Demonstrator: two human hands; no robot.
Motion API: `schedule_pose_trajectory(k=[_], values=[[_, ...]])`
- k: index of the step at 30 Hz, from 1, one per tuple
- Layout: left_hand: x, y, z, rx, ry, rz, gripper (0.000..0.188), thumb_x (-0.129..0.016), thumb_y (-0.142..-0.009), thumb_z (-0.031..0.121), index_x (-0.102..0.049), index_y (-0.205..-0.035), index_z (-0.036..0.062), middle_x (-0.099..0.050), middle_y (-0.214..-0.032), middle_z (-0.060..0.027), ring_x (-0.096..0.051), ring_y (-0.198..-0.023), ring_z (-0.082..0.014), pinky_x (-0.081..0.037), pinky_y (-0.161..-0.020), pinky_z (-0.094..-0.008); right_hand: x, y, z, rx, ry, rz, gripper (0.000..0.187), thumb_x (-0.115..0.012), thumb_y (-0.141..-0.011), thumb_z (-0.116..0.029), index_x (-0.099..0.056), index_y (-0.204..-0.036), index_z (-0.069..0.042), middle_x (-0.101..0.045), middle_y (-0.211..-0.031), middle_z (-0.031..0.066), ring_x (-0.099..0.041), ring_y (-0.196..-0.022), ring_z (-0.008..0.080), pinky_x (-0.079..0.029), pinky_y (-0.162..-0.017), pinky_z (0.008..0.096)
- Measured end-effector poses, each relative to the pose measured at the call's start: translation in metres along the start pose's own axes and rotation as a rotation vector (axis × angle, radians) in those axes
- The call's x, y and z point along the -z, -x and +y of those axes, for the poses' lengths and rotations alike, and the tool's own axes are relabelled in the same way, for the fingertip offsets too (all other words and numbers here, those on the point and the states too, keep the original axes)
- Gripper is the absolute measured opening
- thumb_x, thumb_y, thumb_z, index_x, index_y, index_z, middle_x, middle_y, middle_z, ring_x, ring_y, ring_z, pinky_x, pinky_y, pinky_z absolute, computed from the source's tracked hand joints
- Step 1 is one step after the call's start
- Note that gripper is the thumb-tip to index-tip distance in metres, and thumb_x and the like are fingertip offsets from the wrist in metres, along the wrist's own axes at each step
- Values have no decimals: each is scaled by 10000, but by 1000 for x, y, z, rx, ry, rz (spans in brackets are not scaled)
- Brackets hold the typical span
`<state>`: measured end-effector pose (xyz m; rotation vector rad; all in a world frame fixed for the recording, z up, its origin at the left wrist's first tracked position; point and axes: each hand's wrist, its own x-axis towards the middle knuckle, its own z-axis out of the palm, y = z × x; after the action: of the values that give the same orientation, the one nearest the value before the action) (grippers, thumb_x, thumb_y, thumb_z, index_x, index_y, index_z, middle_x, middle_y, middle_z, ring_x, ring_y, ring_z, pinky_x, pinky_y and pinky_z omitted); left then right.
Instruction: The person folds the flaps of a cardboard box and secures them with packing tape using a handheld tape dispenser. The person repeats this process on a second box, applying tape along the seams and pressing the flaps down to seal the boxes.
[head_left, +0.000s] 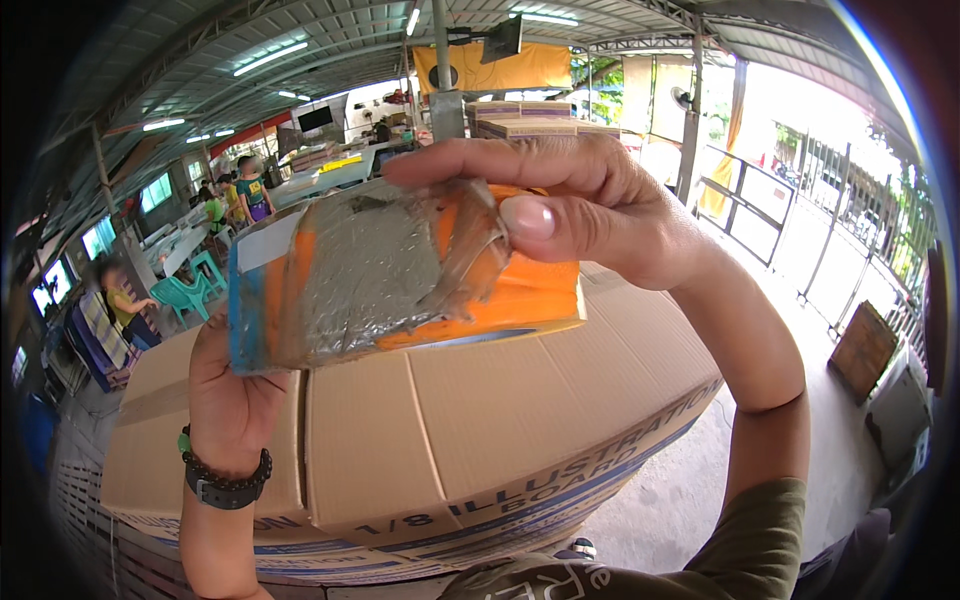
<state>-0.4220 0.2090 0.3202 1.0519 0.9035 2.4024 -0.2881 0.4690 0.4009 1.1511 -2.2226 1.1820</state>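
Note:
Close in front of me is a flat orange piece with a blue left end (510, 295), its middle wrapped in wrinkled grey-brown packing tape (375, 270). I cannot make out its exact kind. My right hand (610, 215) grips its upper right part, the thumb pressed on the ragged tape edge and the index finger stretched along the top. My left hand (232, 405), with a dark watch (228, 488) at the wrist, supports the left end from below and behind; most of its fingers are hidden. Beneath lies a large brown cardboard carton (490, 410) with printed sides.
More cartons (530, 122) are stacked beyond a metal post (446, 70). Green plastic chairs (185, 295) and several people, one in a dark green shirt (252, 190), are at the left back. At the right are a metal fence (830, 220) and a leaning brown board (863, 350).

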Motion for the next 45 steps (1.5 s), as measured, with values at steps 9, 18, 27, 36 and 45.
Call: schedule_pose_trajectory(k=[9, 18, 27, 36, 45], values=[[-29, -48, -21, 68, -909, 105, 174, -563, -879, 197, -625, -883, 34, -560, -704, 24, -438, -579, -35, -323, -497, -185, 40, 52, 15, -152, 238, -6, 884, -846, -476, -346, -450, -1203, -35, -451, -1179, 86, -434, -1135, 221, -329, -983, 337], [45, -40, 7, 458, -1330, 528, 272, -629, -821, 324, -642, -787, 55, -551, -630, 24, -391, -497, -38, -284, -418, -196, 144, 129, 66, -438, -92, 32, 560, -694, -511, -241, -581, -1001, 7, -519, -1173, 135, -528, -1043, 229, -379, -962, 313], [101, -20, -48, 477, -1776, 772, 314, -728, -711, 356, -634, -635, 67, -615, -602, -6, -519, -500, -128, -430, -510, -290, 139, 105, 117, -481, -152, -249, 552, -675, -644, -215, -529, -1141, -27, -572, -1054, 95, -548, -983, 195, -410, -910, 288], [58, -15, -78, 400, -2121, 986, 348, -747, -669, 355, -665, -800, 43, -657, -826, -137, -617, -777, -251, -483, -673, -382, 148, 96, 155, -450, -196, -314, 472, -674, -691, -309, -554, -1063, -43, -576, -1036, 80, -548, -969, 186, -406, -894, 287], [39, -17, -94, -194, -2623, 702, 223, -620, -781, 246, -647, -910, 66, -631, -864, -142, -592, -832, -319, -475, -736, -427, 147, 101, 167, -306, -274, -270, 425, -683, -692, -319, -572, -990, -37, -589, -971, 89, -552, -914, 187, -409, -855, 283]])
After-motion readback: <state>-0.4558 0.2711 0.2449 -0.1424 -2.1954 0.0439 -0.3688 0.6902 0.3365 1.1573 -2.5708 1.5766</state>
